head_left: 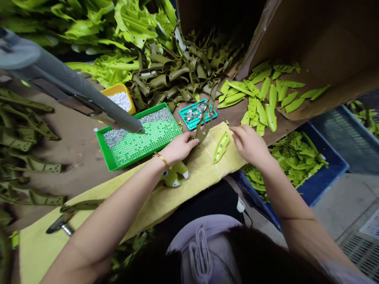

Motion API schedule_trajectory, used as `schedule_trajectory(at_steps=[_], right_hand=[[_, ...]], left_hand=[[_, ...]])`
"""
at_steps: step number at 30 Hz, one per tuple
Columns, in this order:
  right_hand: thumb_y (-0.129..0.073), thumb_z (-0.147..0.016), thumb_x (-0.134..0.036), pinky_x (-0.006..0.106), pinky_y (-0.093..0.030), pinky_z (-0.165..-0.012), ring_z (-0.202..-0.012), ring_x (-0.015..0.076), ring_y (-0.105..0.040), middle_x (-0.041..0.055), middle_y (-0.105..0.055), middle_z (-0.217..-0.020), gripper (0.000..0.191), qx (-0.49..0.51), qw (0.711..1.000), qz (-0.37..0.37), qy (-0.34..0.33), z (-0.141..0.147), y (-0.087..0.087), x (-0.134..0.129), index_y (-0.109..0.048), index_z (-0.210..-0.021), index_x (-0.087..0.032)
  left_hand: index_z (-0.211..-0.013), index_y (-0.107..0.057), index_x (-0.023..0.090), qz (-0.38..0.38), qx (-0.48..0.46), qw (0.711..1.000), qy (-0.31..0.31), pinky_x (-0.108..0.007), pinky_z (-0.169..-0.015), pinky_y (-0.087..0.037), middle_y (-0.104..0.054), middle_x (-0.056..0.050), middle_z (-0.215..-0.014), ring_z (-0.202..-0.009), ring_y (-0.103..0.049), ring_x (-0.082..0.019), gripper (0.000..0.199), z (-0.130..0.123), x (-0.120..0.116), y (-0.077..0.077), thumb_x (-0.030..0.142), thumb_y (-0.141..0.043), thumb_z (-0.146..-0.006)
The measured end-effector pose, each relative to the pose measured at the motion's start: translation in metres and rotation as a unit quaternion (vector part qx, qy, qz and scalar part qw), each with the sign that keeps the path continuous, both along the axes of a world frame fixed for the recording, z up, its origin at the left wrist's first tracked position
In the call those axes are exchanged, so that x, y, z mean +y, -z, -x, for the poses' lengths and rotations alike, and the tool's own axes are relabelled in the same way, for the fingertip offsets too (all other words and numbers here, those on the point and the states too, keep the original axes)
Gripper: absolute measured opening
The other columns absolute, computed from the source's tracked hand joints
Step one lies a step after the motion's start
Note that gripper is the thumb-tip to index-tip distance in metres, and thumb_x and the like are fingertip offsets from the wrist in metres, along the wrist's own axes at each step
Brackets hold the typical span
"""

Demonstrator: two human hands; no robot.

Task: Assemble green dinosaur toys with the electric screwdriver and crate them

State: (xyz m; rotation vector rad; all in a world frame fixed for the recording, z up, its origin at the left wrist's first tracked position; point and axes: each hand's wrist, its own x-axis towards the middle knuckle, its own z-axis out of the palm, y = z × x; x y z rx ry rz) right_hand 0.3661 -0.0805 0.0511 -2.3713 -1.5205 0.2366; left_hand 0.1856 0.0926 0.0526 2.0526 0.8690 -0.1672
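My left hand (182,148) is closed at the near edge of the small teal tray, its thumb and fingers on a thin olive plastic part (201,133) that is blurred. To the right, my right hand (250,145) has its fingertips drawn together just above the yellow cloth (207,169); anything between them is too small to make out. Between both hands a lime-green curved plastic piece (221,148) lies on the cloth with its inner side up. Below my left wrist is a green toy-like part with white tips (174,175), partly covered by the arm.
A green perforated tray (139,146) holds metal pins, and the teal tray (189,125) small metal discs. A grey pole-like tool (89,92) reaches over from the left. Behind lie olive parts (177,73). A hammer (63,225) and a blue crate (331,173) flank the cloth.
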Motion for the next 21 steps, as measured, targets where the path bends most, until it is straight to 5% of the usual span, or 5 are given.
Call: schedule_trajectory(at_steps=[4, 7, 12, 16, 21], right_hand=[[-0.039, -0.087, -0.011, 0.050, -0.042, -0.107, -0.127, 0.0274, -0.049, 0.0117, -0.055, -0.136, 0.048, 0.000, 0.987, 0.040, -0.157, 0.006, 0.019, 0.004, -0.056, -0.130, -0.021], [-0.044, -0.084, -0.011, 0.059, -0.027, -0.116, -0.124, 0.0272, -0.052, 0.0101, -0.060, -0.127, 0.038, -0.013, 0.974, 0.072, -0.214, 0.005, 0.028, 0.002, -0.062, -0.116, -0.022], [-0.055, -0.085, -0.033, 0.053, -0.043, -0.103, -0.097, 0.0249, -0.062, 0.0080, -0.065, -0.095, 0.013, 0.129, 0.988, -0.038, -0.078, 0.006, 0.031, 0.008, -0.056, -0.091, -0.020], [-0.060, -0.080, -0.054, 0.031, -0.048, -0.052, -0.052, 0.0132, -0.054, -0.0047, -0.055, -0.069, 0.041, 0.414, 0.880, -0.190, 0.136, 0.019, 0.039, 0.020, -0.041, -0.102, -0.026], [-0.064, -0.076, -0.057, 0.026, -0.035, -0.038, -0.039, 0.0059, -0.046, -0.0068, -0.053, -0.077, 0.051, 0.506, 0.802, -0.270, 0.165, 0.040, 0.045, 0.034, -0.039, -0.110, -0.029]], left_hand=[[-0.106, -0.064, 0.017, -0.020, 0.002, 1.000, -0.001, -0.035, -0.093, -0.046, -0.069, -0.008, -0.110, -0.104, -0.061, -0.025, 0.038, 0.006, -0.003, -0.006, 0.043, -0.043, -0.088], [-0.101, -0.064, 0.017, -0.031, 0.003, 1.000, 0.000, -0.036, -0.090, -0.047, -0.069, -0.008, -0.105, -0.098, -0.062, -0.025, 0.036, 0.013, -0.004, -0.012, 0.043, -0.043, -0.088], [-0.096, -0.061, 0.018, -0.038, 0.007, 0.999, -0.007, -0.038, -0.086, -0.046, -0.068, -0.008, -0.101, -0.095, -0.061, -0.025, 0.033, 0.023, -0.008, -0.017, 0.043, -0.041, -0.090], [-0.100, -0.058, 0.020, -0.051, 0.019, 0.998, -0.016, -0.038, -0.086, -0.045, -0.067, -0.009, -0.101, -0.097, -0.061, -0.026, 0.033, 0.029, -0.015, -0.017, 0.044, -0.038, -0.091], [-0.108, -0.056, 0.020, -0.062, 0.026, 0.998, -0.013, -0.037, -0.089, -0.044, -0.066, -0.010, -0.109, -0.102, -0.061, -0.026, 0.035, 0.035, -0.024, -0.021, 0.045, -0.037, -0.092]])
